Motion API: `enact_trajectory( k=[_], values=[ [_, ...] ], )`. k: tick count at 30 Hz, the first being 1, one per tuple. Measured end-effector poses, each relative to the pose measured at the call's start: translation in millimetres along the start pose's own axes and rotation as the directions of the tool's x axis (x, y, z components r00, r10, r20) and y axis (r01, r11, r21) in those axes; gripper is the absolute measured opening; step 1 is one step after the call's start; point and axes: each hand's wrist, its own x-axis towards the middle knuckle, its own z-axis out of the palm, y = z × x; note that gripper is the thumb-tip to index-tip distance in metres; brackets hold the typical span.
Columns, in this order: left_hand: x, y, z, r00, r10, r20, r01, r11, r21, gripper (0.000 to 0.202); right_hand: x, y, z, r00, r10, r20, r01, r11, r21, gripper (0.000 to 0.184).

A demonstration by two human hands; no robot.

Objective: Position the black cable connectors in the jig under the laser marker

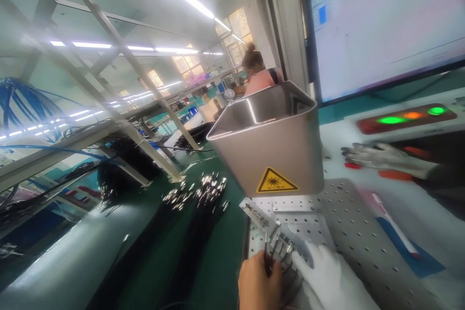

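My bare left hand [259, 281] is at the bottom edge, closed on a small bunch of black cables with metal plugs [273, 247]. The plugs point up onto a narrow metal fixture strip [256, 214] on the perforated plate [345, 223]. My white-gloved right hand [329, 278] lies beside it on the plate, its thumb touching the plugs; it grips nothing that I can see. Just above hangs the grey laser hood [269, 145] with a yellow warning sticker [276, 181].
A grey-gloved hand [385, 157] with a dark sleeve reaches in from the right near red buttons. A monitor [385, 24] and lit indicator panel [407, 117] stand behind. Bundles of black cables with shiny plugs [199, 193] lie on the green bench. Another person [256, 75] sits far back.
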Motion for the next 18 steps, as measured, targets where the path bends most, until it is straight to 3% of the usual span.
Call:
enact_trajectory(
  k=[10,15,18],
  values=[
    [2,2,6.8,1.000,-0.007,0.010,0.006,0.998,0.060,0.013,9,-3,-4,1.000,0.005,-0.012,-0.005,0.999,-0.045,0.049],
    [2,11,-2.6,0.990,-0.027,0.137,0.014,0.996,0.091,0.017,10,-2,-5,0.999,-0.034,-0.036,0.031,0.996,-0.087,0.061],
    [4,21,-8.1,0.978,-0.042,0.205,0.017,0.992,0.121,0.024,10,-2,1,0.999,-0.015,-0.043,0.011,0.997,-0.077,0.056]
  ],
)
